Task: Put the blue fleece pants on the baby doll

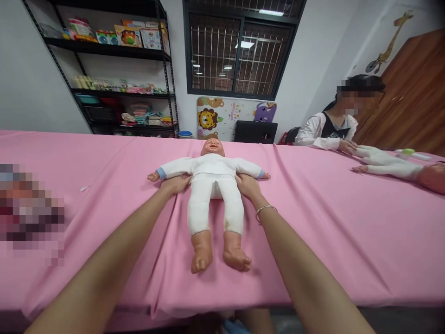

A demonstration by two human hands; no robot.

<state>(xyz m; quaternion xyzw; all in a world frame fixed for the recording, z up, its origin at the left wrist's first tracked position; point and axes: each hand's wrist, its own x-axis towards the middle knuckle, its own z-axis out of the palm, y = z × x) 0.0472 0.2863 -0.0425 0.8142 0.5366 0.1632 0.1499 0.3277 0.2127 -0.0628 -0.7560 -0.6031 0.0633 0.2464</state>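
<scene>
1. The left hand [176,184] lies flat against the doll's [212,185] side at the waist, fingers together, touching the white suit.
2. The right hand [247,185] presses the other side likewise, a bracelet [266,210] on its wrist.
3. The doll lies face up on the pink cloth [330,218], arms spread, bare feet toward the camera.
4. Further right, another person [330,127] handles a second doll [392,166].
5. Shelves [114,69] stand behind.

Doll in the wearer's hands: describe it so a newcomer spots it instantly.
On the pink table, dead centre, the baby doll lies face up in white clothes, feet bare. Left hand and right hand touch its waist; the other doll lies far right by a seated person.
</scene>
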